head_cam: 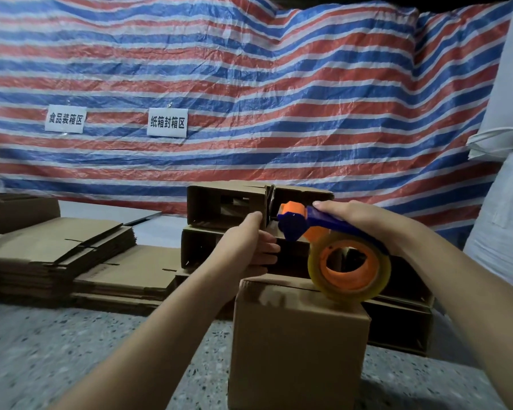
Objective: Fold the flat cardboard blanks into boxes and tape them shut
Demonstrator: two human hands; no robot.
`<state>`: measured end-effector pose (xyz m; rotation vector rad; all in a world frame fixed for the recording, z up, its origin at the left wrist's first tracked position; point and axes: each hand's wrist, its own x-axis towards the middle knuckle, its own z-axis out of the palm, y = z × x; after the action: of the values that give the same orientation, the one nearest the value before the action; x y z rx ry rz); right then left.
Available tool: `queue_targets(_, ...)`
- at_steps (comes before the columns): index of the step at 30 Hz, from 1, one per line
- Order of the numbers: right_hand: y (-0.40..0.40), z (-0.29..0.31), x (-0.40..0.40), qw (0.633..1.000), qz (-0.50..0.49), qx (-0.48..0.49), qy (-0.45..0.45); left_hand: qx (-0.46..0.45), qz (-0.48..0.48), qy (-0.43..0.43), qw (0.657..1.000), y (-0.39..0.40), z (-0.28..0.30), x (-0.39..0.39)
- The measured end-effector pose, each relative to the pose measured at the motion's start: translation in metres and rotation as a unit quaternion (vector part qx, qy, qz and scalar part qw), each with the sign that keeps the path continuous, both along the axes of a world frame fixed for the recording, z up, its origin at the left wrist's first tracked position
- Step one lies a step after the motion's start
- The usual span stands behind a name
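A folded brown cardboard box [296, 335] stands on the speckled floor [71, 350]. The right hand [359, 223] grips a blue-and-orange tape dispenser [323, 241], its clear roll touching the box top. The left hand [249, 247], fingers curled, holds the box's far edge. Two stacks of flat blanks [80, 261] lie left.

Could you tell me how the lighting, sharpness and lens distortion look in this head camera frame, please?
Head view: dim overall, with the striped tarp lit brighter than the floor; the stacked boxes behind are shadowed inside; wide-angle bending shows toward the edges; the near box and forearms look slightly soft, while the tape dispenser in the right hand is fairly sharp; the tape roll shows mild sheen.
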<state>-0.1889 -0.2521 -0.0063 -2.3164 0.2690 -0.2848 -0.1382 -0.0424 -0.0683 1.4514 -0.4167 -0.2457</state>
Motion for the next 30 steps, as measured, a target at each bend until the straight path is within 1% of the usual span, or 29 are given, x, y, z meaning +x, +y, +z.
queue_targets(3,0.0,0.0,0.0,1.0,0.0,-0.013,0.001,0.027,-0.03,0.019,0.999,-0.003,0.002,-0.003)
queue_targets(6,-0.001,0.0,0.001,1.0,0.0,-0.011,0.004,0.025,-0.04,0.029,0.998,-0.006,0.001,-0.004)
queue_targets(10,0.0,0.002,0.004,1.0,0.004,-0.019,0.014,0.007,-0.012,0.026,1.0,-0.01,0.001,-0.007)
queue_targets(16,-0.003,0.006,0.002,0.999,0.005,-0.017,0.044,-0.012,0.066,0.002,0.998,-0.016,-0.01,-0.01)
queue_targets(18,-0.002,0.008,0.001,0.997,0.008,-0.034,0.062,-0.039,0.094,0.017,0.995,-0.016,-0.014,-0.008)
queue_targets(23,0.0,0.014,0.003,0.993,0.011,-0.074,0.089,-0.157,0.139,0.126,0.97,-0.013,-0.023,0.003)
queue_targets(25,0.0,0.017,0.005,0.99,-0.004,-0.095,0.099,-0.208,0.15,0.18,0.95,-0.01,-0.026,0.009)
queue_targets(28,-0.002,0.02,0.005,0.985,-0.031,-0.127,0.116,-0.303,0.11,0.253,0.912,-0.002,-0.03,0.017)
queue_targets(29,-0.002,0.019,0.006,0.984,-0.034,-0.131,0.118,-0.306,0.104,0.256,0.911,0.0,-0.031,0.019)
queue_targets(30,0.0,0.018,0.008,0.983,-0.038,-0.138,0.116,-0.281,0.112,0.242,0.922,0.004,-0.033,0.022)
